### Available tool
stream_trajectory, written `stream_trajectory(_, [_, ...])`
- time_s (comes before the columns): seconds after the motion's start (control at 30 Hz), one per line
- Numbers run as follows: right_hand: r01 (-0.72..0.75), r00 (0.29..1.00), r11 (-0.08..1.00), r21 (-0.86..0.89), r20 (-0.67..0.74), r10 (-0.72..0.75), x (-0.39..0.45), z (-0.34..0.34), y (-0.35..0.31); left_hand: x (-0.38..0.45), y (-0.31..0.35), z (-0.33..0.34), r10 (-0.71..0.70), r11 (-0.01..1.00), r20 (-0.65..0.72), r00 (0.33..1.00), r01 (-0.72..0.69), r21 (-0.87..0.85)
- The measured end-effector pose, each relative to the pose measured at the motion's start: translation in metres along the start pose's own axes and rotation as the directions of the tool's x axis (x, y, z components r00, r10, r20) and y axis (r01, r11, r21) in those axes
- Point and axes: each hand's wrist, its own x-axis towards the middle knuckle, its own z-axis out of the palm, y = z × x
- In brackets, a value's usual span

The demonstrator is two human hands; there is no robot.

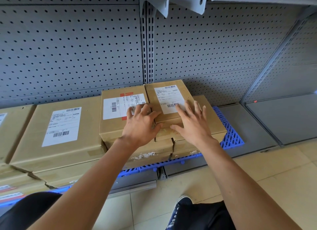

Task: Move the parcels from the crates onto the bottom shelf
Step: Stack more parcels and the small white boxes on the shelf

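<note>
Several brown cardboard parcels with white labels sit on the bottom shelf. A small parcel [167,95] lies on top of the stack, against the pegboard. My right hand [193,124] lies on it with fingers spread and straight, thumb along its front edge. My left hand [142,123] rests on the neighbouring parcel [116,116], fingers spread over its red-striped label, thumb touching the small parcel's front corner. A larger parcel [212,125] lies beneath the small one. No crate is in view.
A big flat parcel [56,135] fills the shelf to the left. A blue plastic grid mat [231,137] underlies the stack. Bare grey shelf [253,126] extends to the right. Grey pegboard [68,49] backs the shelf, with upper shelf brackets [187,1] overhead. My shoe [178,211] stands on the tiled floor.
</note>
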Motion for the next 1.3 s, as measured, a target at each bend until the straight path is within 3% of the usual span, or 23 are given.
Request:
stream_trajectory(0.13, [0.054, 0.994, 0.998, -0.02, -0.091, -0.056, -0.002, -0.01, -0.005, -0.003, 0.003, -0.007, -0.018, 0.996, -0.009, 1.0, 0.018, -0.085])
stream_trajectory(0.3, [0.06, 0.993, 0.988, 0.14, -0.112, -0.045, -0.013, -0.028, -0.022, -0.019, 0.004, -0.025, -0.087, 0.996, -0.025, 0.996, 0.086, -0.032])
stream_trajectory(0.57, [0.202, 0.973, 0.933, 0.298, -0.17, -0.157, -0.04, -0.066, -0.092, -0.068, -0.026, -0.061, -0.18, 0.984, -0.073, 0.981, 0.18, -0.005])
stream_trajectory(0.73, [0.275, 0.961, 0.88, 0.386, -0.13, -0.243, -0.057, -0.085, -0.16, -0.117, -0.067, -0.089, -0.255, 0.966, -0.105, 0.961, 0.258, 0.01])
stream_trajectory(1.0, [0.422, 0.907, 0.81, 0.407, -0.183, -0.38, -0.065, -0.113, -0.294, -0.218, -0.156, -0.145, -0.391, 0.915, -0.167, 0.905, 0.402, 0.036])
stream_trajectory(1.3, [0.608, 0.788, 0.669, 0.428, -0.217, -0.577, -0.104, -0.135, -0.468, -0.36, -0.254, -0.208, -0.56, 0.81, -0.239, 0.793, 0.585, 0.043])
